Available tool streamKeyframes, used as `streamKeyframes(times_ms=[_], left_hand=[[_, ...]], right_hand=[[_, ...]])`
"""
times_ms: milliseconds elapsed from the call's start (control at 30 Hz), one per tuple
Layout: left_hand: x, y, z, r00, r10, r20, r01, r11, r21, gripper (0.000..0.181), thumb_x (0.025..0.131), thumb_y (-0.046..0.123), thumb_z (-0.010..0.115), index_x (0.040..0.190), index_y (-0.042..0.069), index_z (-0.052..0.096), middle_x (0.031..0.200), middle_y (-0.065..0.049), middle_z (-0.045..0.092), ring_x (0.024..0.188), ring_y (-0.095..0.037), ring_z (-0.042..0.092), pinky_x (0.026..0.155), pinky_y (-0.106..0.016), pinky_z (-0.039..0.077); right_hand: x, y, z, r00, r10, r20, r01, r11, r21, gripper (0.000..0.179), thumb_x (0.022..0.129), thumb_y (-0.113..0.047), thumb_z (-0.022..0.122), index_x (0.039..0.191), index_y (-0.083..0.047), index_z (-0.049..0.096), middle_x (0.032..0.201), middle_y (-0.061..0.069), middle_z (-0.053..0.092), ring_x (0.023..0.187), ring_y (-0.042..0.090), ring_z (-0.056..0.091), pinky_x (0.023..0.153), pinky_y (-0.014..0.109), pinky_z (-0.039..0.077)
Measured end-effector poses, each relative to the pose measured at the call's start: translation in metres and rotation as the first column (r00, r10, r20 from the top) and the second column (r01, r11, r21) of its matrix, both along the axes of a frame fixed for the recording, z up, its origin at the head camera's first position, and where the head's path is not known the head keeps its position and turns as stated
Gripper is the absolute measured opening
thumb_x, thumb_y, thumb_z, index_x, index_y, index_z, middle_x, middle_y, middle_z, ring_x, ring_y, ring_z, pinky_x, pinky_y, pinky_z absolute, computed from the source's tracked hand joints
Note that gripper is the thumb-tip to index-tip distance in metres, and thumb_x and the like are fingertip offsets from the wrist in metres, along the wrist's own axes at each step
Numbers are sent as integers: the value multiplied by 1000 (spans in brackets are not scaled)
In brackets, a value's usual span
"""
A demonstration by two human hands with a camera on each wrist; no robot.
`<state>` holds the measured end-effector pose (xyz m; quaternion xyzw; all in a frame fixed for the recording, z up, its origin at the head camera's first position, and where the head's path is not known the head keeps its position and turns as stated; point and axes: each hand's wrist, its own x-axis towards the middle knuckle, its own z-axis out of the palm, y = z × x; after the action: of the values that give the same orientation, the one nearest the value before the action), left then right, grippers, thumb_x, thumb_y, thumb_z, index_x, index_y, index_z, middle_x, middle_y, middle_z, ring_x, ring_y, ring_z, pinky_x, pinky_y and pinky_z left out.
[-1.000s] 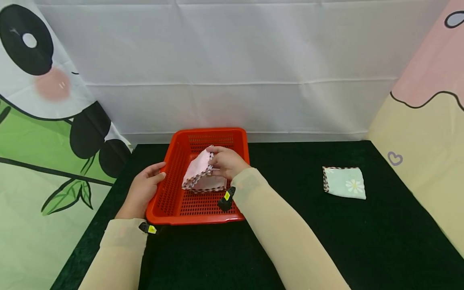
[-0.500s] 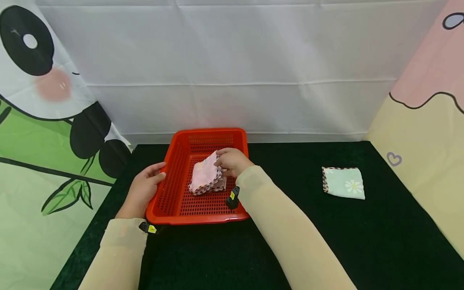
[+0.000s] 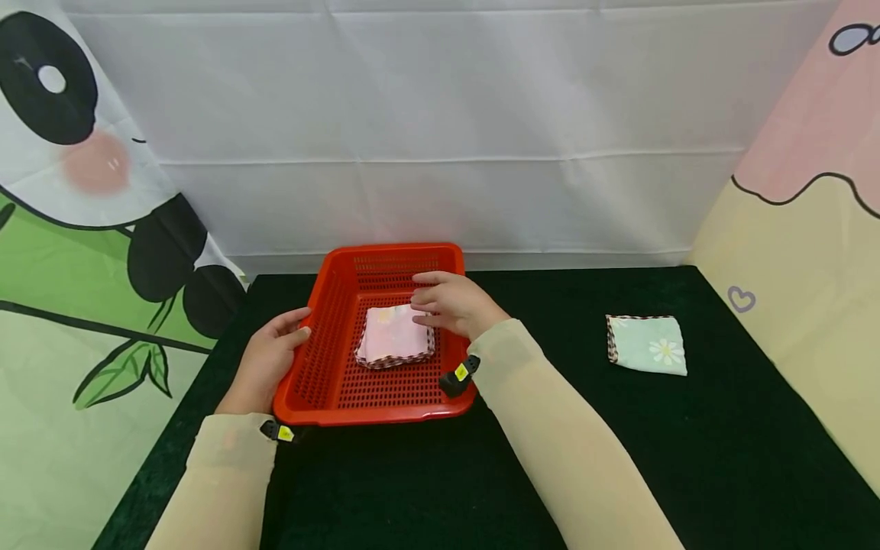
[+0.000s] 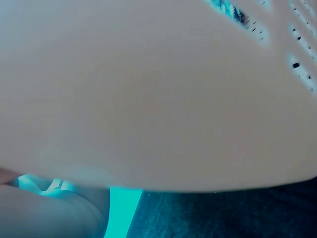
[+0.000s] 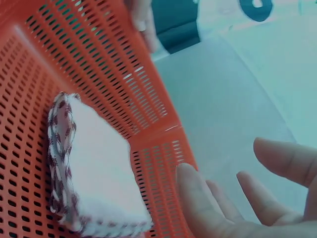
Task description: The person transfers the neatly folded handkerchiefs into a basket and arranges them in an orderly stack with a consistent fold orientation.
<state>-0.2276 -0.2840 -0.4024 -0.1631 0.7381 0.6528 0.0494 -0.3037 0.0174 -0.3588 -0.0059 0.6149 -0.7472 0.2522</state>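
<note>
A folded pink cloth [image 3: 393, 334] with a checkered trim lies inside the red plastic basket [image 3: 385, 418]. My right hand [image 3: 457, 305] hovers over the basket's right side, fingers spread and apart from the cloth. In the right wrist view, the thumb and fingers of that hand [image 5: 242, 203] stand apart with nothing between them, and the layered edge of the pink cloth [image 5: 104, 168] shows. At the left rim of the basket, my left hand [image 3: 264, 355] holds on with thumb and fingertips. The basket wall [image 4: 163, 109] fills most of the left wrist view.
On the right of the dark green tabletop [image 3: 550, 321] lies a folded mint-green cloth [image 3: 648, 344] with a daisy print. A white sheet [image 3: 440, 137] hangs behind the table, close to the basket's far end. Printed cartoon fabric flanks both sides.
The right hand has laid the pink cloth's lifted part down flat, let go and moved right, its fingers spreading. The left hand has stayed at the basket rim.
</note>
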Motion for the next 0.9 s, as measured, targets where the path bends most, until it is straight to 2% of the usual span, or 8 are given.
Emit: streamKeyframes(times_ms=[167, 433, 700, 900], left_hand=[[0, 0, 3, 1000, 3, 7, -3, 1000, 2, 52, 108, 36, 54, 158, 31, 42, 152, -5, 44, 129, -29, 53, 88, -31, 57], [-1, 0, 3, 1000, 6, 9, -6, 1000, -6, 52, 107, 36, 55, 158, 32, 42, 152, -4, 44, 129, -28, 52, 89, -29, 57], [-2, 2, -2, 1000, 1, -6, -1, 1000, 3, 52, 108, 34, 55, 158, 31, 42, 152, -5, 45, 128, -29, 53, 90, -31, 57], [-2, 2, -1, 1000, -2, -13, 2, 1000, 20, 51, 108, 33, 55, 157, 29, 43, 152, -6, 45, 128, -29, 53, 90, -31, 57]], right_hand=[[10, 15, 3, 999, 16, -39, -17, 999, -31, 45, 100, -2, 65, 143, -12, 58, 140, 14, 56, 125, 35, 60, 95, 42, 56], [24, 44, 3, 994, 8, -106, -20, 994, -112, 48, 101, -4, 64, 148, -11, 55, 142, 16, 55, 129, 39, 56, 101, 46, 52], [30, 80, -5, 990, -2, -144, -10, 996, -86, 49, 103, -5, 61, 150, -10, 50, 144, 17, 54, 131, 39, 54, 99, 45, 54], [33, 110, -13, 991, -46, -124, 39, 997, -64, 56, 103, -8, 63, 154, -16, 44, 147, 14, 52, 129, 35, 57, 99, 46, 53]])
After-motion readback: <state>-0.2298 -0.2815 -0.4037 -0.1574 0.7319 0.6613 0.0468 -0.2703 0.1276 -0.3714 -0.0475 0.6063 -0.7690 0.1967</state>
